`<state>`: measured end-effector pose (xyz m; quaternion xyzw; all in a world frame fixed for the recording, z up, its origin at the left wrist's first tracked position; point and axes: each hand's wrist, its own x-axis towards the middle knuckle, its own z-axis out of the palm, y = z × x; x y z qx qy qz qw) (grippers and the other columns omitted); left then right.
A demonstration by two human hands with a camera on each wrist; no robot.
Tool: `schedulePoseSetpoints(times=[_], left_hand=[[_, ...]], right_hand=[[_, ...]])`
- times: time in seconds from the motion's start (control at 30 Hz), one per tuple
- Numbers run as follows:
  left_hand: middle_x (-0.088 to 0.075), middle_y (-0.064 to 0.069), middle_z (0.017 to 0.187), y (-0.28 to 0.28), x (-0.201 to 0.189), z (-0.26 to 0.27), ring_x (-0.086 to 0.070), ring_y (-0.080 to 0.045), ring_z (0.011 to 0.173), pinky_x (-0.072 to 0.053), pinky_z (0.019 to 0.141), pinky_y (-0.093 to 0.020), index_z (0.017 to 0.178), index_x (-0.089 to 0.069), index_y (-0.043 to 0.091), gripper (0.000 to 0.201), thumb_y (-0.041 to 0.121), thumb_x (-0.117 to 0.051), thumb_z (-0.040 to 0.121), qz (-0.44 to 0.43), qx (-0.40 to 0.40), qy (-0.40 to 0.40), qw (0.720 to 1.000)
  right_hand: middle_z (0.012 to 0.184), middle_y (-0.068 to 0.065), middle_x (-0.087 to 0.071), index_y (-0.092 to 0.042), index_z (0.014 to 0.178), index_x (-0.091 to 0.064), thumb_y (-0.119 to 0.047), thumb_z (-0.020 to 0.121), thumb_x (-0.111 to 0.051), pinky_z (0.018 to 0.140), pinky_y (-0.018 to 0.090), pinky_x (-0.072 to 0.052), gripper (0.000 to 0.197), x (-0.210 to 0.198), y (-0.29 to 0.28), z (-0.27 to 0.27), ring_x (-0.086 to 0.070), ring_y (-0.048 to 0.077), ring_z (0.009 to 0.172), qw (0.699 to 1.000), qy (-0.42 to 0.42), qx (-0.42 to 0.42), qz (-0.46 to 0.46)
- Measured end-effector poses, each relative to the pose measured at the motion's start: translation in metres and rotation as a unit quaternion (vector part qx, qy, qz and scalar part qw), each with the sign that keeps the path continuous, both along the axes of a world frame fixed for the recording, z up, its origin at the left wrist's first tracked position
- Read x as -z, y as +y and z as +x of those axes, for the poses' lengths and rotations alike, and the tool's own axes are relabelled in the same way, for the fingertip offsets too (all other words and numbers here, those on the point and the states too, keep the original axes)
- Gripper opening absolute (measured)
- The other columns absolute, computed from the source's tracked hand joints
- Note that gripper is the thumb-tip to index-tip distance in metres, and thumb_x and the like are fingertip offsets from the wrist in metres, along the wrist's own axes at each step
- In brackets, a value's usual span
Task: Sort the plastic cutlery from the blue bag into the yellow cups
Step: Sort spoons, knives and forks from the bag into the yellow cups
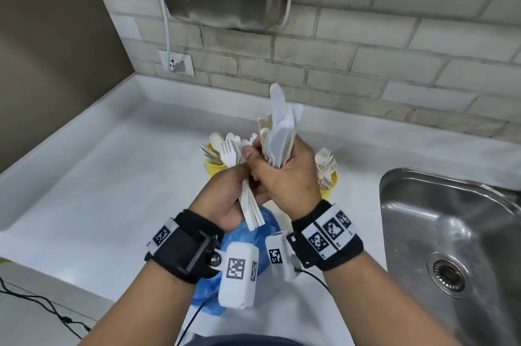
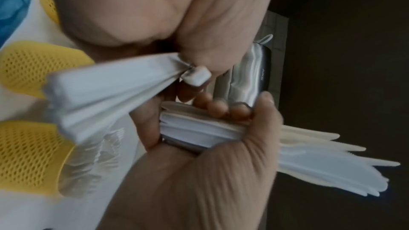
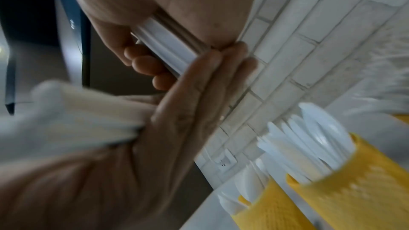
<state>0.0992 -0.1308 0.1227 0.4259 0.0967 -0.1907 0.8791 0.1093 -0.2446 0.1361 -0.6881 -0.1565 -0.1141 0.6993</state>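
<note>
1. The right hand is curled round a bundle of white knives, blades fanned upward. The left hand grips a smaller bunch of forks by the handles, with its fingertips against the right-hand bundle. Both are held above the blue bag, which lies crumpled on the desk.

2. The step in hand looks like separating kinds between the two hands. It is best done by sliding one piece at a time by its handle, keeping the rest squeezed so that nothing drops.

3. Two yellow cups show in the head view beyond the bag: the left cup, holding forks and spoons, and the right cup, holding forks, close to the sink. A third cup appears in the wrist views.

4. The cutlery is thin, smooth, slightly flexible plastic, white and cream, with ribbed flat handles that stack tightly. It is likely slippery when bunched.

5. The cups have perforated mesh walls and look light, so they might tip if pieces are pushed in hard; lower them in upright.
</note>
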Motion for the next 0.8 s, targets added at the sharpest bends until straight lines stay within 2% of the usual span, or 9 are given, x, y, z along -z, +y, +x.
schedulePoseSetpoints(times=[0.07,0.17,0.23,0.33,0.4,0.47,0.57,0.7,0.8], left_hand=[[-0.064,-0.02,0.137,0.001,0.003,-0.001,-0.063,-0.03,0.121,-0.057,0.096,-0.037,0.137,-0.061,0.006,0.037,0.021,-0.044,0.107,0.006,0.001,-0.009,1.0],[-0.061,-0.022,0.139,0.002,0.009,-0.003,-0.061,-0.03,0.126,-0.052,0.103,-0.039,0.138,-0.061,0.006,0.042,0.027,-0.048,0.104,-0.008,-0.003,-0.006,1.0],[-0.065,-0.02,0.135,0.003,0.01,-0.001,-0.067,-0.028,0.12,-0.058,0.097,-0.037,0.139,-0.059,0.003,0.041,0.024,-0.045,0.107,-0.015,-0.019,0.009,1.0],[-0.07,-0.021,0.125,0.004,0.013,0.001,-0.072,-0.028,0.106,-0.063,0.083,-0.034,0.137,-0.059,-0.001,0.038,0.02,-0.044,0.108,-0.017,-0.036,0.036,0.999],[-0.073,-0.02,0.112,0.004,0.014,0.0,-0.074,-0.025,0.093,-0.063,0.072,-0.032,0.134,-0.06,-0.003,0.036,0.016,-0.045,0.108,-0.008,-0.037,0.047,0.998],[-0.072,-0.021,0.112,0.005,0.016,0.0,-0.073,-0.025,0.09,-0.063,0.071,-0.032,0.134,-0.06,-0.005,0.036,0.014,-0.048,0.106,-0.001,-0.038,0.056,0.998],[-0.07,-0.023,0.116,0.005,0.017,0.001,-0.073,-0.024,0.088,-0.065,0.075,-0.032,0.132,-0.061,-0.006,0.035,0.012,-0.048,0.105,-0.006,-0.051,0.061,0.997],[-0.068,-0.029,0.119,0.005,0.016,0.003,-0.074,-0.025,0.083,-0.063,0.067,-0.031,0.132,-0.059,-0.007,0.034,0.009,-0.051,0.103,-0.01,-0.067,0.067,0.995],[-0.065,-0.031,0.12,0.005,0.016,0.003,-0.074,-0.028,0.085,-0.062,0.069,-0.032,0.135,-0.056,-0.009,0.038,0.008,-0.055,0.102,0.002,-0.082,0.077,0.994]], right_hand=[[0.066,-0.013,-0.068,-0.032,0.078,-0.065,-0.013,0.086,-0.081,0.068,0.031,-0.057,0.027,0.009,0.002,0.0,-0.066,0.008,0.064,0.999,0.031,-0.009,-0.023],[0.066,-0.018,-0.068,-0.04,0.071,-0.065,-0.027,0.083,-0.082,0.071,0.034,-0.058,0.025,0.016,0.001,0.001,-0.067,0.007,0.067,0.997,0.041,-0.006,-0.059],[0.071,-0.019,-0.07,-0.047,0.072,-0.067,-0.041,0.078,-0.079,0.075,0.039,-0.061,0.015,0.017,0.003,0.0,-0.07,0.008,0.073,0.996,0.048,-0.001,-0.076],[0.082,-0.001,-0.073,-0.036,0.077,-0.069,-0.041,0.081,-0.073,0.075,0.046,-0.061,0.007,0.021,0.006,0.0,-0.072,0.017,0.079,0.996,0.031,0.023,-0.082],[0.088,0.006,-0.069,-0.033,0.086,-0.067,-0.03,0.084,-0.071,0.074,0.043,-0.06,0.006,0.023,0.007,0.002,-0.07,0.02,0.081,0.993,-0.013,0.055,-0.102],[0.089,0.005,-0.068,-0.038,0.095,-0.062,-0.027,0.085,-0.069,0.071,0.038,-0.058,0.016,0.024,0.007,0.005,-0.069,0.02,0.081,0.988,-0.037,0.086,-0.126],[0.078,0.004,-0.066,-0.027,0.076,-0.064,-0.025,0.084,-0.068,0.063,0.031,-0.054,0.009,0.024,0.006,0.009,-0.066,0.017,0.07,0.989,-0.009,0.092,-0.115],[0.07,0.006,-0.067,-0.008,0.077,-0.065,-0.027,0.082,-0.066,0.061,0.028,-0.054,0.019,0.024,0.003,0.014,-0.067,0.021,0.067,0.993,0.035,0.087,-0.078],[0.066,0.006,-0.066,-0.005,0.074,-0.062,-0.025,0.083,-0.066,0.058,0.02,-0.048,0.022,0.02,-0.002,0.018,-0.064,0.014,0.062,0.993,0.029,0.074,-0.089]])
